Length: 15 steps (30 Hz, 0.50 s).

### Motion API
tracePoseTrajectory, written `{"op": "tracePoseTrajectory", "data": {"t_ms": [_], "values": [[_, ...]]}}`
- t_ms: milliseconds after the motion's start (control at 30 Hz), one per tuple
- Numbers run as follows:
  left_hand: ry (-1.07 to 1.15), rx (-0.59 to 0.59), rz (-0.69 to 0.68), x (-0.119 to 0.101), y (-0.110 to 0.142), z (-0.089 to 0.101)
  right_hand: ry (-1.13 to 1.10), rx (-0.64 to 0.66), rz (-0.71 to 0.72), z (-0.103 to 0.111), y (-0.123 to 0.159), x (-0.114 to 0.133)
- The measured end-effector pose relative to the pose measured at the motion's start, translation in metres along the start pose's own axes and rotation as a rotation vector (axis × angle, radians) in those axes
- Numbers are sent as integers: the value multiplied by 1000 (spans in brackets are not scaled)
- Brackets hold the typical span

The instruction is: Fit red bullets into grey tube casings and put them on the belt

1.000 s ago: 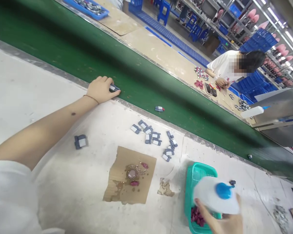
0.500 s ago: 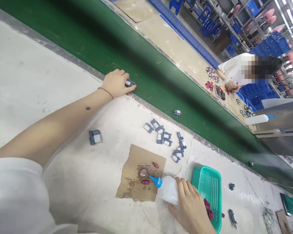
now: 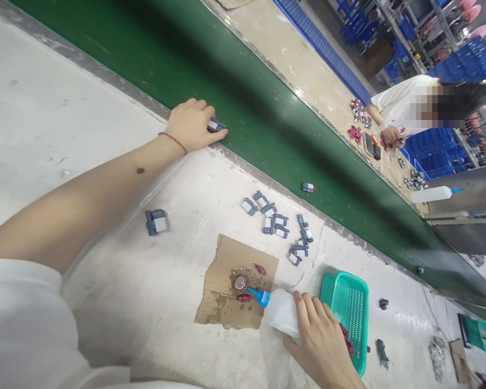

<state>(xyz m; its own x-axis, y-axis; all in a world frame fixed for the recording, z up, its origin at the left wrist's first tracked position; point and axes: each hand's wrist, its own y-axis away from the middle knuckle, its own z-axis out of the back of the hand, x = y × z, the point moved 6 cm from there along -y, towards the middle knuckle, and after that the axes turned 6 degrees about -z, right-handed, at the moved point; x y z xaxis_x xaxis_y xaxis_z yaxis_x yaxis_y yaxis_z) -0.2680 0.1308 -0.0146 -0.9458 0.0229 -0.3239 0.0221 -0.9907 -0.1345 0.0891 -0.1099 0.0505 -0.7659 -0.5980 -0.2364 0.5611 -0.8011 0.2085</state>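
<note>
My left hand [image 3: 192, 127] reaches over the edge of a green conveyor belt [image 3: 263, 146], its fingers and thumb around a small blue-grey plastic part [image 3: 216, 125] with a pale patch. My right hand [image 3: 322, 335] grips a white squeeze bottle [image 3: 282, 312], tilted so its blue nozzle points at a small round cap [image 3: 241, 283] of liquid. This cap sits on a torn piece of cardboard [image 3: 214, 270], wet in places. Two dark red pieces [image 3: 244, 297] lie beside it. Several blue-grey parts [image 3: 268, 225] are scattered on the white tabletop between cardboard and belt.
Beside my right hand stands a green plastic basket [image 3: 366, 324] with dark red pieces inside. One part with a red end [image 3: 308, 187] rides on the belt. Across it, a person [image 3: 409, 102] works at another table, near a second squeeze bottle [image 3: 431, 194].
The part with the red end has moved right along the belt. My left hand stays around its part, and the bottle is still by the cap. The view has shifted slightly.
</note>
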Motion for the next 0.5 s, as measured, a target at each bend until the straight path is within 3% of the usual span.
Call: {"op": "tracePoseTrajectory", "data": {"t_ms": [167, 300, 400, 500], "values": [[-38, 16, 1, -2, 1, 0, -131, -20, -50, 6, -2, -4], [-54, 38, 1, -4, 0, 0, -507, -73, -214, 8, 8, -19], [-63, 40, -5, -7, 0, 2, -716, -223, -584, -9, 46, -51], [-76, 50, -38, -14, 4, 5, -774, -539, -1061, -30, 113, -95]]}}
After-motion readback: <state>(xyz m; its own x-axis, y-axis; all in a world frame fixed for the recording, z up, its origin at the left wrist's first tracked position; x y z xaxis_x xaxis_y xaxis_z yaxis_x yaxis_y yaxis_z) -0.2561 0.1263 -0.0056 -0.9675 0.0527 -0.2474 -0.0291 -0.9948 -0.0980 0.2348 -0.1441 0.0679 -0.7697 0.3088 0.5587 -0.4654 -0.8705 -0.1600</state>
